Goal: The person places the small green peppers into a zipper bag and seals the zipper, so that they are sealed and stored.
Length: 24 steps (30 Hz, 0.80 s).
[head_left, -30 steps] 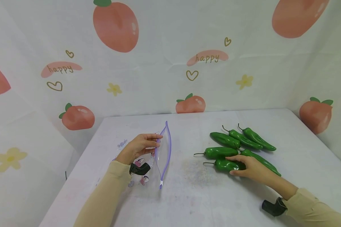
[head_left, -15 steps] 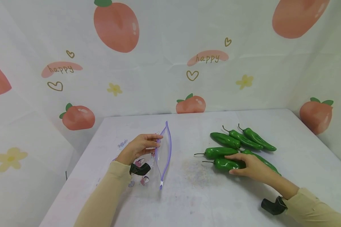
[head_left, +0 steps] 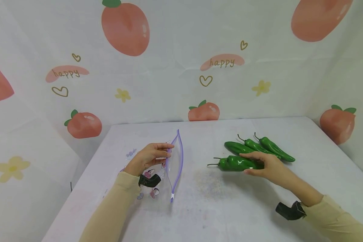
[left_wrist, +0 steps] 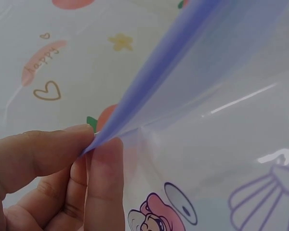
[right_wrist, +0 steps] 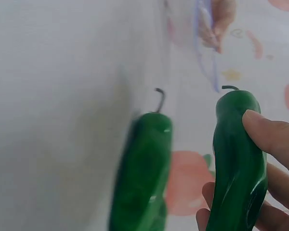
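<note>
My left hand (head_left: 149,157) pinches the purple rim of a clear zip bag (head_left: 182,164) between thumb and fingers. The bag's mouth gapes, and its white slider (head_left: 172,195) sits at the near end. Shell and cartoon prints show on its film in the left wrist view. With curled fingers and thumb, my right hand (head_left: 270,169) grips a glossy green chili pepper (right_wrist: 238,154), held off the table with its stem toward the bag. Another green pepper (right_wrist: 142,173) lies just beyond it, partly covered in the head view.
Behind my right hand lie more peppers: one (head_left: 234,147) on the left, one (head_left: 254,145) in the middle and one (head_left: 275,149) on the right. A white table (head_left: 211,215) meets a fruit-printed cloth (head_left: 163,84) at the back.
My right hand has lifted the nearest pepper off the table and a little away from me, so it overlaps the pepper behind. The left hand and bag have stayed put.
</note>
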Available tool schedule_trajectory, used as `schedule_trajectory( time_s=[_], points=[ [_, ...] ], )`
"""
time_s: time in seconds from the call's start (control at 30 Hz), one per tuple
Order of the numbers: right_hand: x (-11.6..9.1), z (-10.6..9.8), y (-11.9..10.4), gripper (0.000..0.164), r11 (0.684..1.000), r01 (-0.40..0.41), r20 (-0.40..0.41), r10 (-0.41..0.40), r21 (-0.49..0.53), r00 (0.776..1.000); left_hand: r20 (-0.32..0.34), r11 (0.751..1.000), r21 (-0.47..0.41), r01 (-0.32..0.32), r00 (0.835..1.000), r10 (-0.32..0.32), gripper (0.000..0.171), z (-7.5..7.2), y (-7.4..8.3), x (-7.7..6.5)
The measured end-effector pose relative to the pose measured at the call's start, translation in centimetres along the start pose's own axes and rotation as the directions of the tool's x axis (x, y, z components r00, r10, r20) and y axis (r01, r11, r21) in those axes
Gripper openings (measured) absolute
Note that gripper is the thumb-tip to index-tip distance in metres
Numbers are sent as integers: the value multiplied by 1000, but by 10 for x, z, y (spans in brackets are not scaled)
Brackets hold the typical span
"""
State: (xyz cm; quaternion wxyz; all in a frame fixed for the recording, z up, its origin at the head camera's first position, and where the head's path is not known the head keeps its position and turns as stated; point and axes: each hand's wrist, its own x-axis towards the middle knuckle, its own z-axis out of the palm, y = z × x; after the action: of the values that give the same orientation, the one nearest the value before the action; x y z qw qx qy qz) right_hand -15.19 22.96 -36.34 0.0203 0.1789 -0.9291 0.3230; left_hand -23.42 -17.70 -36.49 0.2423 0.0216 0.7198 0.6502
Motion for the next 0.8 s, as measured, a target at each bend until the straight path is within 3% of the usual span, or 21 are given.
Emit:
schedule_trajectory(
  time_s=[0.23,0.8],
  points=[
    [6,-5,-8,57,1000,-1,-16,0,-10,1000,5,1000,6,-5,1000,5,51,0,-2,0],
    [19,7,-29,53,993,86,-47,-82,86,995,11,1000,20,-8,1000,8,51,0,-1,0]
  ],
)
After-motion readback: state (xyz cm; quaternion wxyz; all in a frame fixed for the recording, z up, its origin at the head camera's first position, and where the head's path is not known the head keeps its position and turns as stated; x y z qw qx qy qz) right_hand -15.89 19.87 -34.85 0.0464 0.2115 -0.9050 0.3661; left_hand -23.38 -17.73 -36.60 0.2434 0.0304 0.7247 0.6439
